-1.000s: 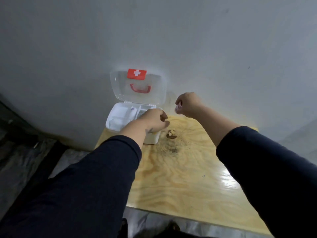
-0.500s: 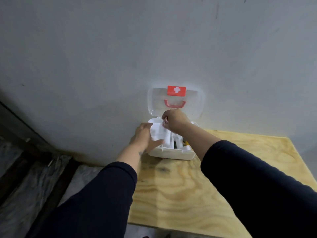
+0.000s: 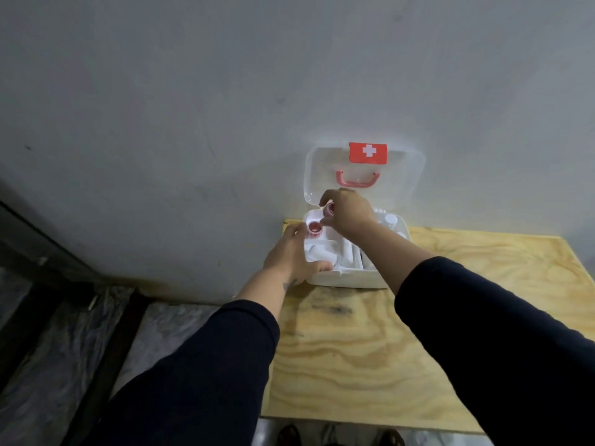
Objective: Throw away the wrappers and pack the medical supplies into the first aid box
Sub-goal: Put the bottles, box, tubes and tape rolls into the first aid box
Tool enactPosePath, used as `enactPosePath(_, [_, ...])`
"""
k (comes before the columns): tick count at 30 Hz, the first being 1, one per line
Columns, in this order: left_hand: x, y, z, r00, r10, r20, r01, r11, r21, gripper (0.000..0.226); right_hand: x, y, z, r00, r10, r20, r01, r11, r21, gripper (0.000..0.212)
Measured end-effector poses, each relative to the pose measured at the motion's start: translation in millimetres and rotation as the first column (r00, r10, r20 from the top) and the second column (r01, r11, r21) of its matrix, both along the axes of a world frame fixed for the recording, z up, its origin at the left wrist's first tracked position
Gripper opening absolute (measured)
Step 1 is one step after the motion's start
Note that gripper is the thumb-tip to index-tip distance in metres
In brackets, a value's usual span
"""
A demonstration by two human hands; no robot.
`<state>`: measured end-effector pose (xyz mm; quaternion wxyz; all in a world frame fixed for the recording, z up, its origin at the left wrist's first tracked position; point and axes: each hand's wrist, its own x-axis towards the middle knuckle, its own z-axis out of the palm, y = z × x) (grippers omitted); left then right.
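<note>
Head view, right hand pinching a small red roll (blurry), left hand holding another red roll over the first aid box, box insides partly hidden.

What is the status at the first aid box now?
Right hand pinches small red-and-white roll over open first aid box. Left hand holds second roll. Nothing blocking.

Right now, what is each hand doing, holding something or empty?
Left hand: holds a small red-and-white roll at the first aid box.
Right hand: pinches a second small roll.
</note>
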<state>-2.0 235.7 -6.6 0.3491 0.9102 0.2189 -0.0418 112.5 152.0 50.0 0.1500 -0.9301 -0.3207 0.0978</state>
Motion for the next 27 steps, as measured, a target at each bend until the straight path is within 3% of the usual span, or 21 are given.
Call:
enactPosePath(4, [1.8, 1.2, -1.1, 1.000, -0.016, 0.010, 0.016, 1.000, -0.008, 0.095, -2.7, -4.3, -5.3, 0.999, 0.018, -0.031, -0.021, 0.996, -0.087, 0.030])
enactPosePath(9, [-0.2, 3.4, -3.1, 0.999, -0.026, 0.028, 0.026, 1.000, -0.013, 0.095, -10.6, 0.8, -14.8, 0.999, -0.014, 0.044, 0.020, 0.989, -0.147, 0.034])
enactPosePath(12, [1.0, 4.4, -5.1, 0.999, -0.026, 0.032, 0.026, 0.999, -0.019, 0.093, -13.6, 3.3, -18.3, 0.998, -0.026, 0.064, 0.036, 0.987, -0.159, 0.023])
enactPosePath(22, [3.3, 7.4, -10.7, 0.999, -0.019, 0.049, 0.020, 1.000, -0.010, 0.096, -8.9, -7.8, -17.0, 0.996, -0.078, -0.032, 0.077, 0.997, -0.027, 0.031])
enactPosePath(27, [3.3, 5.3, -7.6, 1.000, -0.022, 0.018, 0.021, 1.000, 0.015, 0.096, -12.3, -8.5, -19.8, 0.994, -0.108, -0.014, 0.108, 0.994, -0.009, 0.024])
